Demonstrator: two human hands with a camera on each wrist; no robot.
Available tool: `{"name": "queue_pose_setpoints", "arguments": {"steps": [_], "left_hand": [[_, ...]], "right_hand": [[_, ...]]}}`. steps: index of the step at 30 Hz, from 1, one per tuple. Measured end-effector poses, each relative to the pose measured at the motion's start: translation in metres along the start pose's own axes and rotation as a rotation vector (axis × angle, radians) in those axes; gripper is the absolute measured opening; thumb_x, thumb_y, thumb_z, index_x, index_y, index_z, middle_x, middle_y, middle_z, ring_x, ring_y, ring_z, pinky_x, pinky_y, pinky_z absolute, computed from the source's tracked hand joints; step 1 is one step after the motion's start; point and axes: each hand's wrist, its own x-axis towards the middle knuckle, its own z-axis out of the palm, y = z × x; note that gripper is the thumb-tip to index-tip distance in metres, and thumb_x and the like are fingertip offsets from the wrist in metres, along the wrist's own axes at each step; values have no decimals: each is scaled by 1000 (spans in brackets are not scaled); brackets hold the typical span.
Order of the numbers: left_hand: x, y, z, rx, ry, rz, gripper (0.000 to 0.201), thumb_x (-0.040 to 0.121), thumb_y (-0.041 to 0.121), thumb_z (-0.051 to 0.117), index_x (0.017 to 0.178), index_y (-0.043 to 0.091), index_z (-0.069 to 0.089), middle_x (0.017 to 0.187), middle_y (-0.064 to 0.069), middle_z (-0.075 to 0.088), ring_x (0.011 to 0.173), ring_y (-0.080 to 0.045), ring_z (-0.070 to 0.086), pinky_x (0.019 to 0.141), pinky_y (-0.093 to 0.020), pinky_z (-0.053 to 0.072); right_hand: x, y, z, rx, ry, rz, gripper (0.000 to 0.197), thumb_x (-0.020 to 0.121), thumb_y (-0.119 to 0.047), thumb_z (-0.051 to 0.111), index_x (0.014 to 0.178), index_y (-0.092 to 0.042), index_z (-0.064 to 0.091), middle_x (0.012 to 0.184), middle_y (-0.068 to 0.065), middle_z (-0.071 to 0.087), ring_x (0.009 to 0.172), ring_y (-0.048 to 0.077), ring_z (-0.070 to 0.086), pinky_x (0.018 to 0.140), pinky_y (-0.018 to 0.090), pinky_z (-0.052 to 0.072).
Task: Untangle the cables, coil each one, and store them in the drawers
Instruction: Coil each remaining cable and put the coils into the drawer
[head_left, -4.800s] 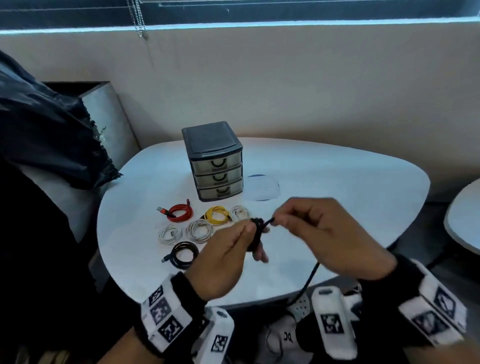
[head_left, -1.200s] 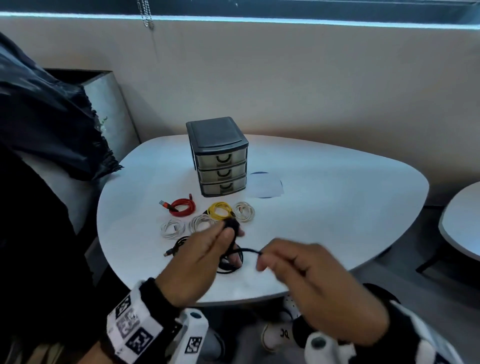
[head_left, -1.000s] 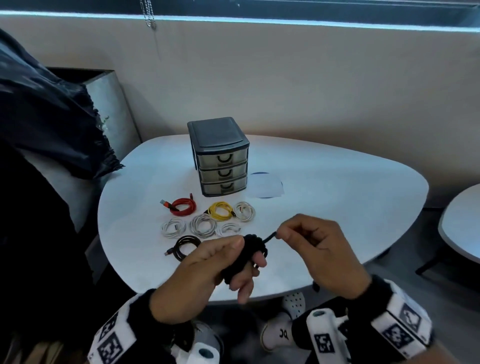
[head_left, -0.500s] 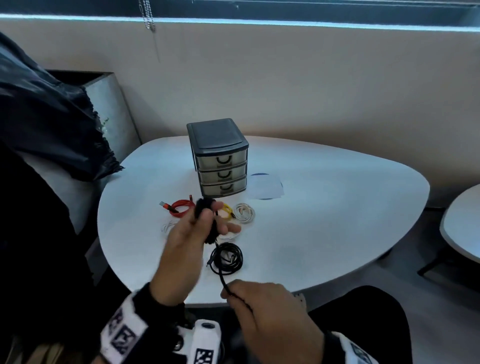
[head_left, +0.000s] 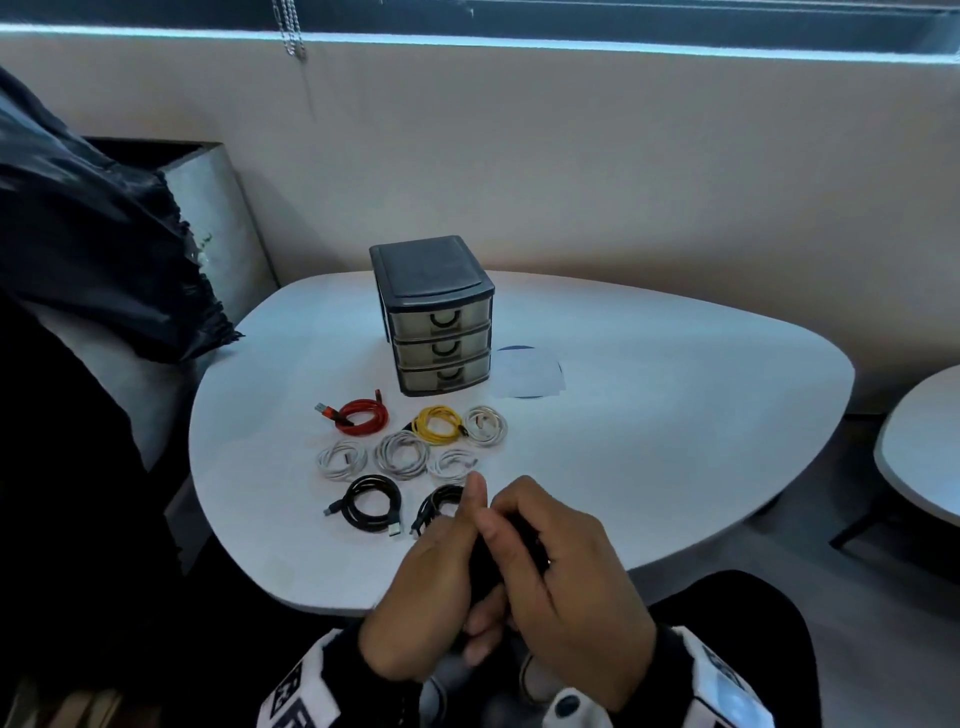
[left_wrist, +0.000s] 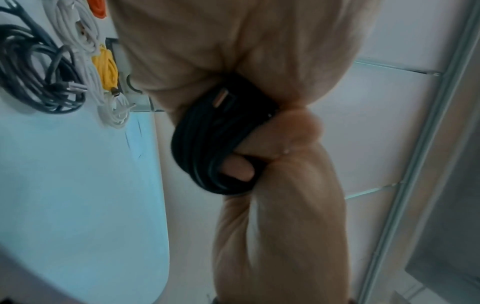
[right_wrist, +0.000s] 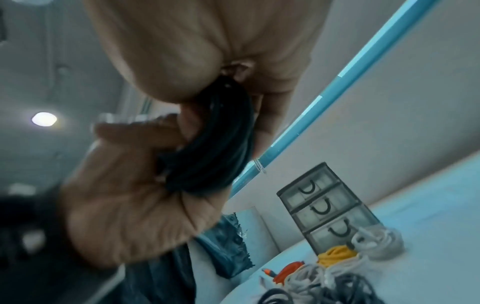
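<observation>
Both hands meet over the near edge of the white table (head_left: 649, 415). My left hand (head_left: 441, 571) and right hand (head_left: 550, 561) together grip a coiled black cable (left_wrist: 215, 139), mostly hidden between them in the head view. In the left wrist view its loops wrap round a finger and a metal plug (left_wrist: 222, 98) shows. Laid out on the table are coiled cables: red (head_left: 361, 415), yellow (head_left: 437, 425), several white ones (head_left: 401, 453), and two black (head_left: 371, 503), one (head_left: 439, 506) partly behind my left thumb. Beyond them stands the three-drawer unit (head_left: 436, 317), with all drawers pushed in.
A sheet of paper (head_left: 527, 374) lies right of the drawer unit. Dark plastic sheeting (head_left: 93, 249) drapes over something at the table's left. A second table's edge (head_left: 924, 441) shows at the far right. A wall and window sill run behind.
Half a second ago my left hand held the coil up over the table while my right hand pulled its tail low. Now both hands are together at the near edge, with no tail showing.
</observation>
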Motion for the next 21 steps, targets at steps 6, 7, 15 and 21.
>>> {"name": "queue_pose_setpoints", "arguments": {"steps": [6,7,15,21], "left_hand": [[11,-1,14,163,292,228,69,89,59,30,45,7,37,42,-9,41,41,-17,38,44,-34,27],[12,-3,15,173,323,261,67,91,57,30,44,10,37,42,-7,41,42,-16,37,45,-35,26],[36,3,-1,-110,591,135,76,102,48,32,34,17,42,38,-6,41,33,-12,39,36,-15,32],[46,-5,0,-46,449,202,66,100,50,26,60,20,69,59,-14,49,48,-17,47,47,-20,42]], "right_hand": [[9,1,9,-289,316,-208,40,102,-41,42,75,-14,53,60,-7,49,46,11,44,41,31,40],[10,1,10,-286,341,-205,41,102,-42,41,74,-14,53,60,-7,49,47,12,44,41,31,39],[5,14,-3,202,124,107,23,92,-19,68,111,-31,65,88,-16,73,82,8,71,67,21,55],[13,30,-4,306,304,233,23,85,-2,72,91,-23,76,81,-1,76,73,24,73,70,54,59]]}}
